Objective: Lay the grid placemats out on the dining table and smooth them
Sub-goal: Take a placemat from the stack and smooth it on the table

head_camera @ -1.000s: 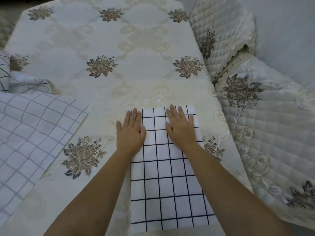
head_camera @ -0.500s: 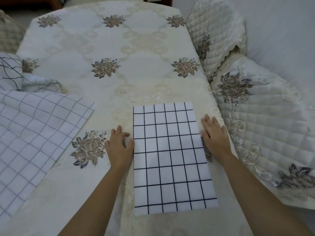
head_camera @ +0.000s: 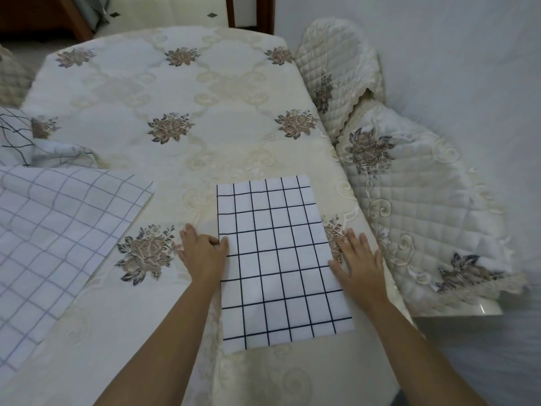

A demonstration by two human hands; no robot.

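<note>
A white placemat with a black grid point(head_camera: 278, 259) lies flat near the front right of the dining table point(head_camera: 181, 92), which wears a cream floral cloth. My left hand point(head_camera: 203, 253) rests beside the mat's left edge, its thumb touching that edge. My right hand point(head_camera: 358, 263) lies flat with straight fingers at the mat's right edge, its thumb on the mat. A larger grid cloth with grey lines point(head_camera: 55, 232) covers the table's left side. Behind it lies a crumpled piece with black lines point(head_camera: 17, 136).
Two chairs with quilted cream floral covers point(head_camera: 409, 200) stand against the table's right side, next to a white wall. Another chair with a dark wooden frame point(head_camera: 231, 10) is at the far end.
Both hands slid from the top middle of the mat outward to its left and right edges, then a little toward me. The camera view tilted up.
</note>
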